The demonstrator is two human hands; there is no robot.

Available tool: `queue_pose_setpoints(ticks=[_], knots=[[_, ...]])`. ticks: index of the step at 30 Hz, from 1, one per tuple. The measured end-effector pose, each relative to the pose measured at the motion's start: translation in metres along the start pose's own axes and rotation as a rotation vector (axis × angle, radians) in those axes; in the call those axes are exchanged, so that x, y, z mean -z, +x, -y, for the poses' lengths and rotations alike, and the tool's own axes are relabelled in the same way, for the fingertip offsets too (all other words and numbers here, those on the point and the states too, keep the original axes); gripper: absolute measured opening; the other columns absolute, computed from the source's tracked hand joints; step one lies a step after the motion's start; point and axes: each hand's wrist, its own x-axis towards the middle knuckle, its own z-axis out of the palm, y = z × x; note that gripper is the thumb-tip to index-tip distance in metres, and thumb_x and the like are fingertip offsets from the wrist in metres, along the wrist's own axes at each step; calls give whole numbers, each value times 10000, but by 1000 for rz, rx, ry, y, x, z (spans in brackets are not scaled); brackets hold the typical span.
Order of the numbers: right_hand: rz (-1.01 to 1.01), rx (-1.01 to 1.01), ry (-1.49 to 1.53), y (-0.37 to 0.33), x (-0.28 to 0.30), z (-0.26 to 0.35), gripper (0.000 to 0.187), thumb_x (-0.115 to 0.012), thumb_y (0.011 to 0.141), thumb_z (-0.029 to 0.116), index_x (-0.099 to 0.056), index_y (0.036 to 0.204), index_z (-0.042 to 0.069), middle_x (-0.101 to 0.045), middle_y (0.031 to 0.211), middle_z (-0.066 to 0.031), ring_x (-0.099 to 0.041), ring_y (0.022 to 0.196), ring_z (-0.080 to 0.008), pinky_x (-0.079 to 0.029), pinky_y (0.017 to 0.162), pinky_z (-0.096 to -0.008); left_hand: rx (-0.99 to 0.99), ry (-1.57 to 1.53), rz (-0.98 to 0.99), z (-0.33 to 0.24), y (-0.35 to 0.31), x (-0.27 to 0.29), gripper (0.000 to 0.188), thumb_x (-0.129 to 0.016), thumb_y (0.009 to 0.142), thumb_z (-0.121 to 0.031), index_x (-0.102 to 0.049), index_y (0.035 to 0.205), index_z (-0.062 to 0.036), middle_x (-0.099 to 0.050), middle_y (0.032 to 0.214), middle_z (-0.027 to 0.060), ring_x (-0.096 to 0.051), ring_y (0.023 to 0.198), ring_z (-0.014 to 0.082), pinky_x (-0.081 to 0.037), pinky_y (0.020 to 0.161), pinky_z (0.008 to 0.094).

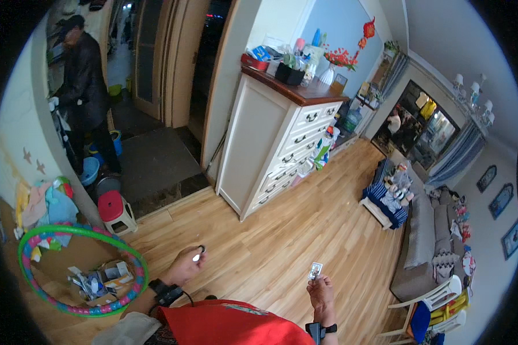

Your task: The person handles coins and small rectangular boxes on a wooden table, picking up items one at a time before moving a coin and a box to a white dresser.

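My left hand point(182, 267) is closed around a small object with a dark rim and a bright white patch point(197, 258); its kind is too small to make out. A small flat rectangular card point(315, 270), pale at the border with a dark pattern inside, stands up from the fingers of my right hand point(321, 291). The two hands are well apart, both above the wooden floor point(253, 256). Dark bands circle both wrists. Below them, red cloth point(230, 325) covers my front.
Left of me are green and multicoloured hoops point(85, 229) around a box of odds and ends point(101, 282). Beyond lie a red-topped stool point(114, 207), a white chest of drawers point(265, 138) and a person in dark clothes point(86, 86). Rightward are a sofa point(417, 253) and chairs point(437, 296).
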Motion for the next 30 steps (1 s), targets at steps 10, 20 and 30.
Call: queue_pose_setpoints(ticks=[10, 20, 30], knots=[[-69, -32, 28, 134, 17, 40, 87, -599, 841, 116, -530, 792, 136, -546, 657, -1, -549, 564, -145, -458, 498, -282, 79, -96, 32, -11, 161, -87, 106, -580, 855, -153, -578, 907, -61, -578, 845, 42, -532, 776, 142, -411, 636, 258], [30, 33, -19, 349, -2, 147, 73, -562, 860, 127, -506, 813, 129, -537, 673, -9, -531, 548, -137, -461, 478, -272, -47, -159, -169, -17, 273, -141, 114, -564, 867, -166, -579, 926, -70, -573, 858, 31, -530, 772, 140, -408, 669, 271], [383, 172, -97, 477, -112, 267, 55, -542, 877, 96, -540, 919, 61, -562, 729, -21, -537, 587, -120, -463, 537, -238, -100, -109, -235, -28, 330, -234, 133, -566, 872, -181, -569, 938, -65, -569, 857, 27, -527, 770, 144, -419, 673, 288]])
